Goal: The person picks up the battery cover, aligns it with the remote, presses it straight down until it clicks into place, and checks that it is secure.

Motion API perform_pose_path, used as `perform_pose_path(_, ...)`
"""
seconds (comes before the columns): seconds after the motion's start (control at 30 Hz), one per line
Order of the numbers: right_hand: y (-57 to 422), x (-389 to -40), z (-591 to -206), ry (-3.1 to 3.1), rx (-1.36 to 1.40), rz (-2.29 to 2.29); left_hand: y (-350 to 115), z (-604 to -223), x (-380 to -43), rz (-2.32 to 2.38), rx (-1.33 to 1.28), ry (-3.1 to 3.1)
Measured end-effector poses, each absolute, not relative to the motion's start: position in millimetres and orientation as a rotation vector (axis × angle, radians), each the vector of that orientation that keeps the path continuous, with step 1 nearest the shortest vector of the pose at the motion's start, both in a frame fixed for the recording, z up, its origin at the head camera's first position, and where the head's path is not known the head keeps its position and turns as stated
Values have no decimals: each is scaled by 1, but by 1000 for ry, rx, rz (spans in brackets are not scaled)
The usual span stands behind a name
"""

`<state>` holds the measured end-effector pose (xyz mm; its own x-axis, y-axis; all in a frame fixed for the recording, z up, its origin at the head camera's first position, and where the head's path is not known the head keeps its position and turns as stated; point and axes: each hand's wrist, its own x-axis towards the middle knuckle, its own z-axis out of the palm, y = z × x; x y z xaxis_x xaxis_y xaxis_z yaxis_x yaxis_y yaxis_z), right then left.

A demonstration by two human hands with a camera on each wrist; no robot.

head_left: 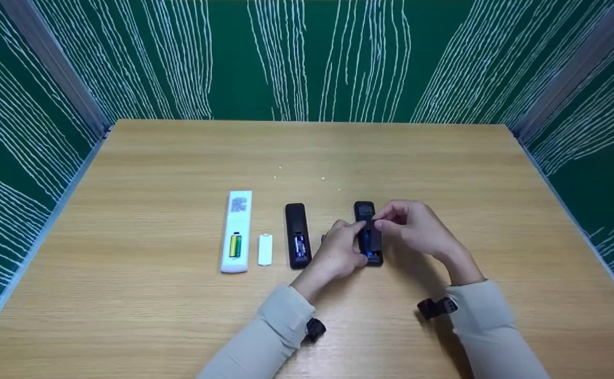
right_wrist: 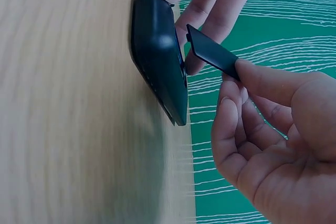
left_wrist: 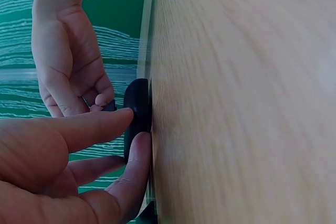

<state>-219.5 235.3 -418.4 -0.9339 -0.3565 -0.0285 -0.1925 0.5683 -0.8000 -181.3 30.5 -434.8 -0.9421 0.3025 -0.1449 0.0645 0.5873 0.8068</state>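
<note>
A black remote control (head_left: 364, 208) lies back up on the table, its battery bay uncovered and a blue battery visible in it. My left hand (head_left: 335, 252) holds this remote by its lower part, with fingers and thumb on its sides in the left wrist view. Between thumb and fingers my right hand (head_left: 417, 226) pinches a thin black battery cover (right_wrist: 212, 53). The cover is tilted over the bay, apart from the remote's body in the right wrist view. Left of the hands lies a second black remote (head_left: 297, 216) with batteries in its bare bay.
Farther left lies a white remote (head_left: 238, 221) holding yellow and green batteries, with its white cover (head_left: 265, 250) beside it. A small dark edge (head_left: 323, 238) shows behind the left hand, mostly hidden. Tiny pale bits dot the wooden table (head_left: 180, 158); green walls stand around it.
</note>
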Motion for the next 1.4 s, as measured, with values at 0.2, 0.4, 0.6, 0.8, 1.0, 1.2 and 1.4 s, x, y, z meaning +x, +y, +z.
perform_pose_path(0.2, 234, -219, -419, 2586, -459, -1315, 30, -434, -181, 1282, 302, 2548)
perform_pose_path(0.4, 233, -220, -420, 2579, -454, -1303, 30, -434, -181, 1276, 327, 2577)
perform_pose_path(0.6, 232, -220, -421, 2572, -450, -1305, 30, -435, -182, 1275, 326, 2580)
perform_pose_path(0.8, 232, -220, -421, 2567, -444, -1305, 31, -434, -182, 1272, 335, 2582)
perform_pose_path(1.0, 232, -220, -421, 2555, -430, -1303, 31, -434, -182, 1277, 343, 2579)
perform_pose_path(1.2, 232, -221, -422, 2558, -439, -1285, 30, -434, -181, 1265, 349, 2589)
perform_pose_path(1.4, 233, -221, -424, 2567, -457, -1276, 30, -434, -181, 1265, 341, 2583)
